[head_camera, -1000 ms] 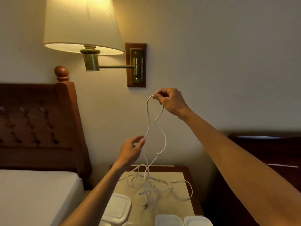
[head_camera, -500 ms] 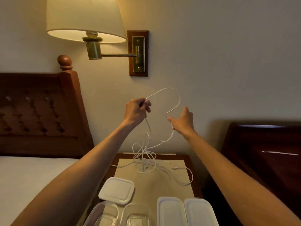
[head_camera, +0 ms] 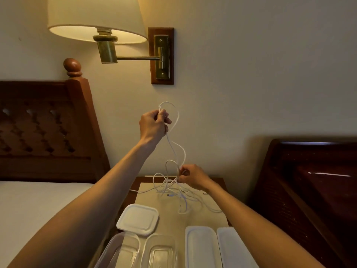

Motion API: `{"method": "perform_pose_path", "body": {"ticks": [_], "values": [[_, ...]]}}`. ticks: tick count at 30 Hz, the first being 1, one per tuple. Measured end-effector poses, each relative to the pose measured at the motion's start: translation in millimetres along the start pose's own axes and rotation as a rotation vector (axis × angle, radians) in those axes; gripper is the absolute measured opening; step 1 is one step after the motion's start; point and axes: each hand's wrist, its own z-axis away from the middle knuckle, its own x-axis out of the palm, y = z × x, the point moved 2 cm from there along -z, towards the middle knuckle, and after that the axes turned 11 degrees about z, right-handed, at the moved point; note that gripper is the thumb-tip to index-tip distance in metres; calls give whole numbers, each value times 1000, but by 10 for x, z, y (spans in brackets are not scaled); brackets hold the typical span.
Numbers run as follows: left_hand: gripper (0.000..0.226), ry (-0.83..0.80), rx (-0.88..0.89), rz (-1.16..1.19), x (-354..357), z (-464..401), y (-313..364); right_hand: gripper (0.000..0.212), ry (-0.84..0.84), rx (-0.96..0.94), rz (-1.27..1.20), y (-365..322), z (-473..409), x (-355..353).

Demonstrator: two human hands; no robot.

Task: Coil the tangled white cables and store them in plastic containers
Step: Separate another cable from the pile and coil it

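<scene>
Left hand (head_camera: 154,124): kept raised, with a small loop of white cable (head_camera: 174,149) now gathered above it.
Right hand (head_camera: 191,176): brought down low, and the cable is now pinched just above the tangle.

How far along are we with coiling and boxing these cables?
Early. Done: nothing is stored; the two clear containers look empty, with their lids off beside them. In hand: the left hand holds up one white cable with a small loop, and the right hand pinches it lower down. Left: the tangle on the nightstand.
</scene>
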Motion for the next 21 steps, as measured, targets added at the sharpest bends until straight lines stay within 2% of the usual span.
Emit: {"method": "perform_pose_path", "body": {"ticks": [2, 4, 7, 11, 16, 19, 21], "values": [[27, -22, -20, 30, -26, -3, -33, 25, -157, 7, -77, 55, 93, 150], [28, -55, -42, 61, 7, 12, -70, 35, -209, -40, -5, 103, 181, 382], [28, -74, -25, -29, -15, 9, -160, 13, -76, -71, 10, 232, 225, 619], [24, -137, -104, -346, -454, 40, -698, 13, 109, -5, -157, 351, 220, 333], [23, -211, -316, -403, -821, 389, -1526, 15, 169, -30, -354, 293, 105, -135], [52, -359, -336, -692, -898, 562, -1773, 17, 177, -53, -413, 218, 35, -311], [57, -392, -264, -775, -853, 665, -1777, 19, 178, -61, -423, 150, 16, -416]]}}
